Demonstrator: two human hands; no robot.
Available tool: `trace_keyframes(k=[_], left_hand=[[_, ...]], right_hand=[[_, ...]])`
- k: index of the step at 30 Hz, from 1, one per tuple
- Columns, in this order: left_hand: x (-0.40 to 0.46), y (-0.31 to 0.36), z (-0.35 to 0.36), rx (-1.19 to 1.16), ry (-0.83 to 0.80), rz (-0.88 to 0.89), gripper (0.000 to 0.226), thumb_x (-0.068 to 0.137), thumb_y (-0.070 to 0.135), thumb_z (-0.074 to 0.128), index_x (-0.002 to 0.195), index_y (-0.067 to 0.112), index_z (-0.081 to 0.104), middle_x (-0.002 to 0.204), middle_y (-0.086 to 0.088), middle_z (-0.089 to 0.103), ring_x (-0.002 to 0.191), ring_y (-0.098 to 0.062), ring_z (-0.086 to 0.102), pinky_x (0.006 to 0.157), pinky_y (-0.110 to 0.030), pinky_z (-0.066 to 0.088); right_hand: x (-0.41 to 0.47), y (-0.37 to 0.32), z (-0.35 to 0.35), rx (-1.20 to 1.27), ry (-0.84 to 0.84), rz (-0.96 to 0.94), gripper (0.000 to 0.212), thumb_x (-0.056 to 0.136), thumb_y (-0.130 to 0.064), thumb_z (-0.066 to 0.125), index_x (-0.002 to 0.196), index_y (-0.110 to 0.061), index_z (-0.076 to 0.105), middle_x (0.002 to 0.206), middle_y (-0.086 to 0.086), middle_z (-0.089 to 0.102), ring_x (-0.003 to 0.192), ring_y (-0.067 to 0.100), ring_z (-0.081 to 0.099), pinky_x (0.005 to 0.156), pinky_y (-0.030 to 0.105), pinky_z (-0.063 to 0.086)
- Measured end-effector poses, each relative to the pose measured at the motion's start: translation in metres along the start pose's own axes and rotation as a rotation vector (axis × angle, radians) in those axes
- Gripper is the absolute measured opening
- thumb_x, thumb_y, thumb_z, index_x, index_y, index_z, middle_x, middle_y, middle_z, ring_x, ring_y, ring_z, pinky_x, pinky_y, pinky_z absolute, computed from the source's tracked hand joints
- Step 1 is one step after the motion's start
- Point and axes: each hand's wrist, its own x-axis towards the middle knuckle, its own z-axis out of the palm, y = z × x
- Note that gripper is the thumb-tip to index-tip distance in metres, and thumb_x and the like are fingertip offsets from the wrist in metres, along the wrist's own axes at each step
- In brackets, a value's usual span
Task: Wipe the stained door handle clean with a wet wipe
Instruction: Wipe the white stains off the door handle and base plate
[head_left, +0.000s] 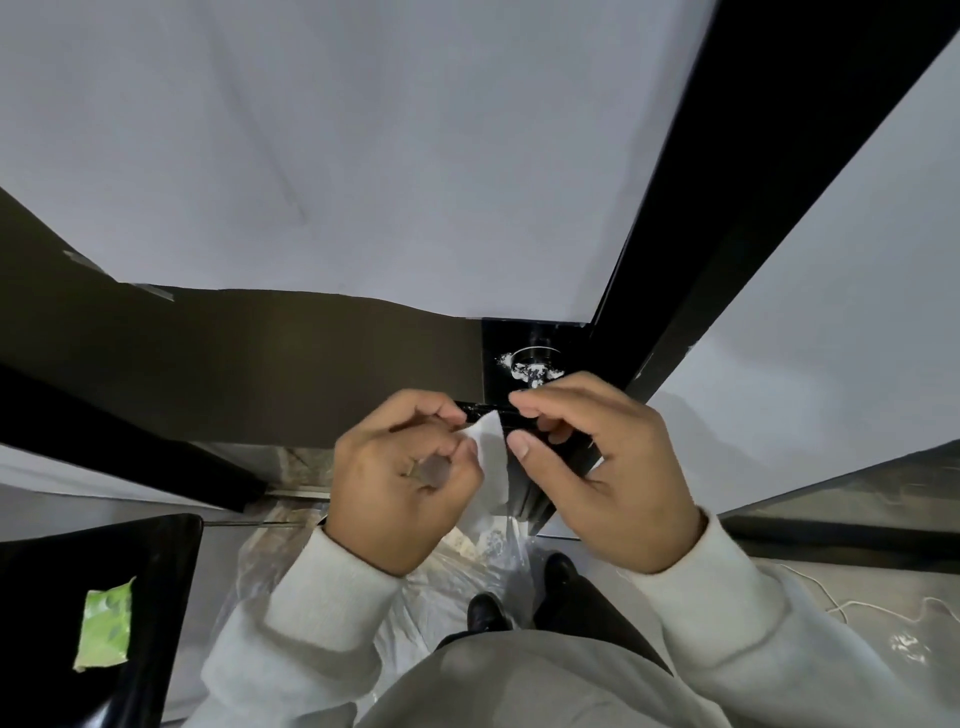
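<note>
Here, left hand (402, 483) and right hand (597, 467) pinch a thin white wipe (491, 457) beside the smeared black handle (532, 366).

A black door handle (535, 364) on a black plate, smeared with white residue around its base. Just below it, a white wet wipe (491, 457) hangs crumpled.
</note>
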Motion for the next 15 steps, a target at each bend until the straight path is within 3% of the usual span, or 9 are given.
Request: trace_keyframes(k=[3,7,8,11,13,15], left_hand=[[0.008,0.009,-0.003,-0.243,-0.081,-0.064,0.012,0.075,0.014,0.074,0.068,0.007,0.068,0.088,-0.002,0.07,0.071,-0.007,0.065,0.063,-0.013,0.045],[0.015,0.019,-0.006,-0.531,-0.16,-0.238,0.019,0.073,-0.009,0.075,0.082,0.004,0.064,0.086,-0.011,0.069,0.075,-0.015,0.071,0.067,-0.023,0.057],[0.016,0.019,-0.005,-0.558,-0.176,-0.274,0.024,0.074,-0.013,0.076,0.088,0.003,0.064,0.086,-0.012,0.069,0.075,-0.015,0.072,0.068,-0.026,0.059],[0.02,0.012,-0.003,-0.578,-0.201,-0.299,0.027,0.078,-0.014,0.075,0.099,-0.001,0.064,0.087,-0.012,0.07,0.08,-0.017,0.075,0.073,-0.027,0.059],[0.022,0.004,-0.003,-0.495,-0.175,-0.262,0.026,0.081,-0.006,0.077,0.104,0.003,0.067,0.088,-0.007,0.074,0.087,-0.021,0.075,0.078,-0.031,0.06],[0.027,-0.01,-0.006,-0.244,-0.122,-0.139,0.02,0.085,0.008,0.077,0.104,0.009,0.072,0.096,-0.002,0.074,0.094,-0.019,0.073,0.083,-0.035,0.06]], right_hand=[[0.001,0.0,0.002,0.075,-0.172,0.148,0.035,0.087,-0.023,0.077,0.12,-0.013,0.072,0.1,-0.002,0.072,0.09,0.016,0.069,0.079,0.034,0.057],[-0.005,0.006,0.0,0.515,-0.231,0.414,0.015,0.083,-0.006,0.08,0.096,-0.004,0.074,0.084,0.004,0.073,0.077,0.015,0.068,0.07,0.029,0.055],[-0.008,0.01,-0.002,0.562,-0.224,0.439,0.012,0.082,-0.009,0.08,0.089,-0.003,0.072,0.08,0.01,0.071,0.075,0.018,0.066,0.07,0.031,0.053],[-0.013,0.018,-0.005,0.569,-0.188,0.463,0.033,0.08,-0.024,0.08,0.079,0.004,0.062,0.076,0.032,0.055,0.067,0.033,0.053,0.066,0.039,0.044],[-0.014,0.019,-0.009,0.478,-0.135,0.455,0.036,0.082,-0.024,0.079,0.074,0.002,0.055,0.066,0.02,0.048,0.059,0.029,0.043,0.06,0.033,0.039],[-0.016,0.017,-0.013,0.296,-0.03,0.413,0.029,0.086,-0.015,0.078,0.07,-0.008,0.054,0.06,-0.003,0.047,0.055,0.011,0.042,0.056,0.022,0.038]])
